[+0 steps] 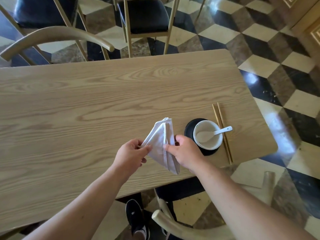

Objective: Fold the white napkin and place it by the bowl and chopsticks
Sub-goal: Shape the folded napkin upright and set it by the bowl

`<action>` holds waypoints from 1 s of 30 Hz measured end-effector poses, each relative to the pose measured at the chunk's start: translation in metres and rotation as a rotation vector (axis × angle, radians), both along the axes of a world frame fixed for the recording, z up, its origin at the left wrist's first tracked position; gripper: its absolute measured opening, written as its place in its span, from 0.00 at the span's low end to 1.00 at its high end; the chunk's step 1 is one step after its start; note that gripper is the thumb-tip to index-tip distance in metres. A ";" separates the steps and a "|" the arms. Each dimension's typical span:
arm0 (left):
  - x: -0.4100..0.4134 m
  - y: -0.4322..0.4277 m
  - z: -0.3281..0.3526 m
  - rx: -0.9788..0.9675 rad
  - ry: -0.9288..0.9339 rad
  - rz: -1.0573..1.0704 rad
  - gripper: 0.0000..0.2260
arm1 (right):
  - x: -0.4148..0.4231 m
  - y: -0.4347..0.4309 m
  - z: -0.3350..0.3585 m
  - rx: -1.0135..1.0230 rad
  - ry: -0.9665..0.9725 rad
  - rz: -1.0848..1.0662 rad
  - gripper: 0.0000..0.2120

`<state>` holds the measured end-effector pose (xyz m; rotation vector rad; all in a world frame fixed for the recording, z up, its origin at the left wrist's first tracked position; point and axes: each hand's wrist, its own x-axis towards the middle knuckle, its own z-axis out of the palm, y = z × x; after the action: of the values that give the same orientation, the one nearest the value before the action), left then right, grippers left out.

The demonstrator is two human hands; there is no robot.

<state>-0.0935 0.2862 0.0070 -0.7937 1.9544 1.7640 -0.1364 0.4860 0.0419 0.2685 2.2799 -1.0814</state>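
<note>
Head view: The napkin (161, 144) is white and folded into a narrow, multi-layered triangular form. It is held between both hands over the near right part of the counter (86, 104). Its upper corner points away from the person; its lower tip hangs toward the near counter edge. Whether the lower tip touches the counter cannot be determined.

The left hand (131, 154) is closed on the left edge of the napkin, thumb on top and fingers curled beneath. The right hand (186, 151) is closed on the right side of the napkin, thumb pressed onto the upper face of the cloth, fingers behind it. Both forearms enter from the bottom of the frame.

The bowl (207, 135) is white and stands upright on a dark saucer (189, 129), just right of the right hand. A white spoon (214, 132) rests in the bowl; its handle lies over the right rim. The chopsticks (222, 132) lie as a parallel pair on the counter, touching or just beside the right edge of the saucer, and extend from far to near. The spoon handle crosses above them.

The napkin is near the bowl, on its left, and apart from the chopsticks.

Chairs (145, 16) stand beyond the far counter edge on a chequered floor (259, 40). A dark shoe (135, 217) is visible below the near edge
</note>
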 end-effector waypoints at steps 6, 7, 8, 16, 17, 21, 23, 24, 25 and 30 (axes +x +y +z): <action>-0.005 0.010 0.006 -0.032 0.015 -0.030 0.03 | 0.002 0.012 0.005 -0.033 0.017 -0.053 0.12; -0.006 0.013 0.008 -0.034 0.018 -0.037 0.04 | 0.001 0.016 0.006 -0.037 0.023 -0.057 0.12; -0.008 0.016 0.009 -0.039 0.019 -0.044 0.04 | -0.001 0.020 0.006 -0.041 0.030 -0.058 0.11; -0.033 0.061 0.022 -0.086 0.031 -0.063 0.05 | -0.027 0.068 0.010 -0.086 0.070 -0.075 0.12; -0.036 0.070 0.024 -0.090 0.034 -0.065 0.05 | -0.030 0.077 0.011 -0.087 0.073 -0.079 0.12; -0.050 0.106 0.034 -0.098 0.044 -0.064 0.06 | -0.046 0.112 0.016 -0.108 0.086 -0.091 0.11; -0.058 0.127 0.039 -0.106 0.048 -0.073 0.06 | -0.052 0.133 0.019 -0.130 0.093 -0.105 0.09; -0.062 0.136 0.042 -0.111 0.050 -0.080 0.06 | -0.055 0.143 0.020 -0.132 0.099 -0.106 0.08; -0.065 0.146 0.044 -0.118 0.051 -0.088 0.06 | -0.058 0.153 0.022 -0.127 0.108 -0.104 0.07; -0.083 0.188 0.054 -0.164 0.058 -0.145 0.06 | -0.073 0.198 0.028 -0.127 0.122 -0.116 0.08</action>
<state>-0.1769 0.4742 0.0606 -0.6405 2.1578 1.5755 -0.2094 0.6839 0.0701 0.2935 2.3140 -1.3297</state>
